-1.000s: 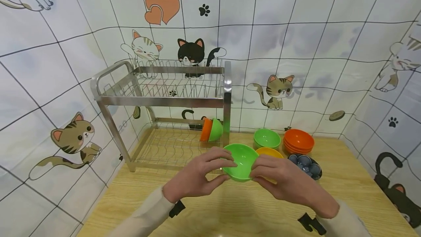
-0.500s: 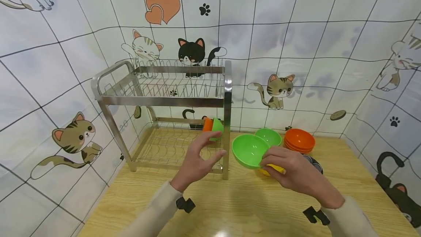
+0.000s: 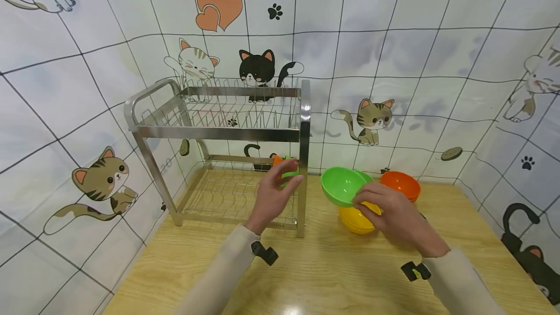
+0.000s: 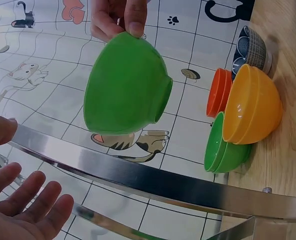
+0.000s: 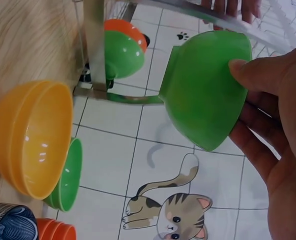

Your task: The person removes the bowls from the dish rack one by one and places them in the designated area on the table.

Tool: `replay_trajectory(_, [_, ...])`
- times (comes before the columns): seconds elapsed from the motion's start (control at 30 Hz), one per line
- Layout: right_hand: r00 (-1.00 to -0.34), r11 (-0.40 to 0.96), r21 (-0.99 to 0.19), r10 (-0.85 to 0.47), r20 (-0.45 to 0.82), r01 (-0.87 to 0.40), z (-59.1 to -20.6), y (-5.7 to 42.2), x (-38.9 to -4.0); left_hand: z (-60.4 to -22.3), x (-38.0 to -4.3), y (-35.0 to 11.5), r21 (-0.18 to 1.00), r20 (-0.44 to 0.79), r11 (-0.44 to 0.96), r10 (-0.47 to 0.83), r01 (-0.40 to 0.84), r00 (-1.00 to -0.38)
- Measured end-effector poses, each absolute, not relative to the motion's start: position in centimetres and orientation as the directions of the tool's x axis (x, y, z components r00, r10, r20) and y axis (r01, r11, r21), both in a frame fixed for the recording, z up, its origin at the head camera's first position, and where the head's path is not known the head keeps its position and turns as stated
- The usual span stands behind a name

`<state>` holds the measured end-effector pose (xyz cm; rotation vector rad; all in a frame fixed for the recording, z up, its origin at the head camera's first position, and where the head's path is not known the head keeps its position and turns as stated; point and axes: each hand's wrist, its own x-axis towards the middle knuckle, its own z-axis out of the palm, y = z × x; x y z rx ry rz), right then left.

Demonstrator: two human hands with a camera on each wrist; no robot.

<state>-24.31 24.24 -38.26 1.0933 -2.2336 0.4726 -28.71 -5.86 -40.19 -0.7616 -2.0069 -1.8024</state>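
My right hand (image 3: 393,215) pinches the rim of a green bowl (image 3: 340,187), thumb on one side and fingers on the other, as the right wrist view shows. The bowl is held in the air above the stacked yellow bowls (image 3: 356,220). My left hand (image 3: 274,198) holds nothing; its fingers and thumb are spread apart near the right front post of a metal dish rack (image 3: 305,159). On the rack's lower tier, an orange bowl (image 5: 127,31) and a green bowl (image 5: 121,55) stand on their sides, partly hidden behind my left hand in the head view.
Beyond the yellow bowls are stacked green bowls (image 4: 223,150) and stacked orange bowls (image 3: 400,184). A dark patterned bowl (image 4: 253,50) stands by them, mostly hidden by my right hand in the head view. Cat-printed wall covering (image 3: 350,62) encloses the wooden tabletop (image 3: 332,276).
My left hand has let go of the green bowl and moved left, towards the rack. My right hand has carried the bowl up, back and slightly right.
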Motion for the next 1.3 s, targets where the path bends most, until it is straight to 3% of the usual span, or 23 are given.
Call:
replay_trajectory(0.5, [-0.543,0.693,-0.042,-0.525,0.655,-0.720,-39.7,26.2,-29.4,-40.2,-29.9,-4.4,0.817,0.573,-0.020,0.144,0.576,-0.807])
replay_trajectory(1.1, [-0.757,0.828,-0.152,-0.397,0.519,-0.539,-42.6,27.8,-33.4,-39.1,-28.9,-4.1,0.799,0.579,0.108,0.128,0.592,-0.805])
replay_trajectory(1.3, [-0.811,0.850,-0.184,-0.374,0.450,-0.494,-43.7,28.0,-34.5,-40.0,-29.6,-4.2,0.791,0.593,0.088,0.130,0.605,-0.795])
